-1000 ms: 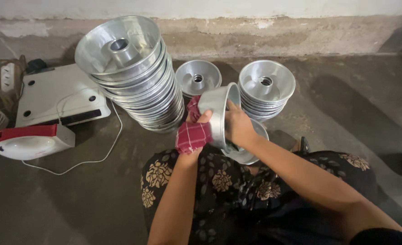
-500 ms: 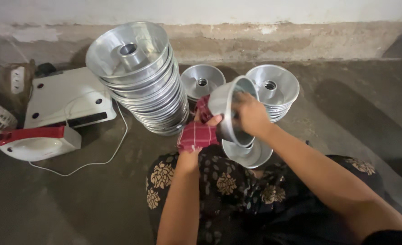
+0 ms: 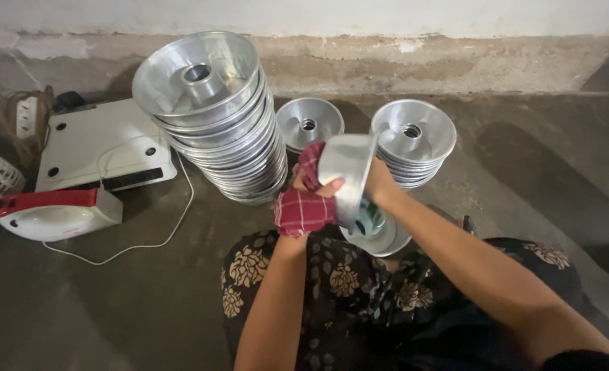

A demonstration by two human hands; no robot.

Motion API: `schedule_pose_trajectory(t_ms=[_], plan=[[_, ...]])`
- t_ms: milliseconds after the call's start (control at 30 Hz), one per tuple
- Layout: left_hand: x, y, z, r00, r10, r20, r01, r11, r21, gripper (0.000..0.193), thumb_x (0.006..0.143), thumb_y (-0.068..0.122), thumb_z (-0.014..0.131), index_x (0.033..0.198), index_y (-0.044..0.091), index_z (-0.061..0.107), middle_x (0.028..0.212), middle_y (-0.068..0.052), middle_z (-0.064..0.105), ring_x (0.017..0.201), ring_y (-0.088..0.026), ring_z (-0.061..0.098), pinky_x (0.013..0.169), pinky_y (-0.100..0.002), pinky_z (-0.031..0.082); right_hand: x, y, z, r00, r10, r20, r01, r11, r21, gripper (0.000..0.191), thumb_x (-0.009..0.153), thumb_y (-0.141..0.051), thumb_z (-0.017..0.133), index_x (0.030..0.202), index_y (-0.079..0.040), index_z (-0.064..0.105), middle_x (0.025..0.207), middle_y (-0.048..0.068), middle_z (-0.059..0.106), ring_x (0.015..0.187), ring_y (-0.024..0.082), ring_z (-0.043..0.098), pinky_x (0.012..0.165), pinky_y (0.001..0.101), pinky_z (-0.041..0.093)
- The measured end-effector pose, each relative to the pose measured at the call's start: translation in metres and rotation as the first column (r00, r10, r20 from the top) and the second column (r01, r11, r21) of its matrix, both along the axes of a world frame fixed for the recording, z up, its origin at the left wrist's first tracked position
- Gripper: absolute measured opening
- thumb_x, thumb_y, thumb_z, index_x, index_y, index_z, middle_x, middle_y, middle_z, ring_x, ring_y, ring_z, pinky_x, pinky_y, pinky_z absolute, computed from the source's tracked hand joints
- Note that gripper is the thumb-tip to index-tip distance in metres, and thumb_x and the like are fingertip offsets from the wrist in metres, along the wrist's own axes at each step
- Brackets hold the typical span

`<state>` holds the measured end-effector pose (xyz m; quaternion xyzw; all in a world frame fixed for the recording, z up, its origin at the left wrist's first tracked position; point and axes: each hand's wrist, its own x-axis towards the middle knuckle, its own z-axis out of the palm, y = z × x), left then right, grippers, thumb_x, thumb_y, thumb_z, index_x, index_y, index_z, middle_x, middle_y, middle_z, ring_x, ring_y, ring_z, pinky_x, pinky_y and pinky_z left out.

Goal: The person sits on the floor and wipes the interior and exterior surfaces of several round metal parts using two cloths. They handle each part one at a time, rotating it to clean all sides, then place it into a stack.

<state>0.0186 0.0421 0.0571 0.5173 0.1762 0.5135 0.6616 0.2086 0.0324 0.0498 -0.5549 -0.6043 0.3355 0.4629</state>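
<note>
My left hand (image 3: 316, 187) grips a red checked cloth (image 3: 303, 207) and presses it against a shiny aluminium ring-shaped cake pan (image 3: 346, 174). My right hand (image 3: 379, 184) holds that pan on its edge from behind, above my lap. Under it, another pan (image 3: 385, 237) lies on the floor by my knee. A tall leaning stack of the same pans (image 3: 216, 117) stands to the left. A low stack (image 3: 413, 141) stands to the right, and a single pan or small stack (image 3: 309, 124) sits between them.
A white flat appliance (image 3: 98, 144) with a white cord (image 3: 139, 240) lies at the left on the concrete floor. In front of it is a white and red handheld appliance (image 3: 50, 213), and a power strip (image 3: 27, 117) by the wall. My patterned dark garment (image 3: 359, 295) covers my lap.
The view has shifted slightly, with the stacks now lower and further right in frame. The pan in my hands has turned more onto its edge while the cloth stays against it.
</note>
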Motion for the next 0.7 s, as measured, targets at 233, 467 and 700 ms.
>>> schedule_pose_trajectory(t_ms=[233, 467, 700], plan=[[0.002, -0.006, -0.003, 0.978, 0.017, 0.209, -0.011, 1.000, -0.029, 0.063, 0.093, 0.014, 0.074, 0.149, 0.001, 0.048, 0.135, -0.011, 0.063, 0.124, -0.022, 0.061, 0.108, -0.037, 0.048, -0.023, -0.027, 0.020, 0.763, -0.252, 0.595, 0.028, 0.933, 0.360, 0.036, 0.080, -0.019, 0.075, 0.113, -0.004, 0.074, 0.121, 0.021, 0.070, 0.093, 0.031, 0.068, 0.079, 0.0411, 0.056], [0.002, -0.005, -0.025, 0.960, 0.001, -0.282, 0.009, 0.999, 0.034, 0.073, 0.084, 0.015, 0.080, 0.147, 0.004, 0.045, 0.133, -0.010, 0.065, 0.121, -0.021, 0.062, 0.105, -0.035, 0.049, 0.002, -0.008, 0.029, 0.936, -0.062, -0.347, -0.038, 0.961, -0.274, 0.026, 0.091, -0.018, 0.064, 0.113, -0.010, 0.075, 0.112, 0.009, 0.075, 0.096, 0.020, 0.073, 0.081, 0.0341, 0.058], [0.009, 0.008, -0.031, 0.958, -0.108, 0.266, 0.162, 0.968, -0.192, 0.068, 0.094, 0.019, 0.070, 0.154, 0.007, 0.041, 0.138, -0.010, 0.062, 0.123, -0.022, 0.060, 0.105, -0.036, 0.048, 0.001, -0.049, 0.043, 0.423, -0.221, 0.879, -0.326, 0.868, 0.375, 0.029, 0.064, -0.018, 0.073, 0.092, -0.011, 0.076, 0.114, 0.016, 0.072, 0.101, 0.038, 0.069, 0.077, 0.0401, 0.057]])
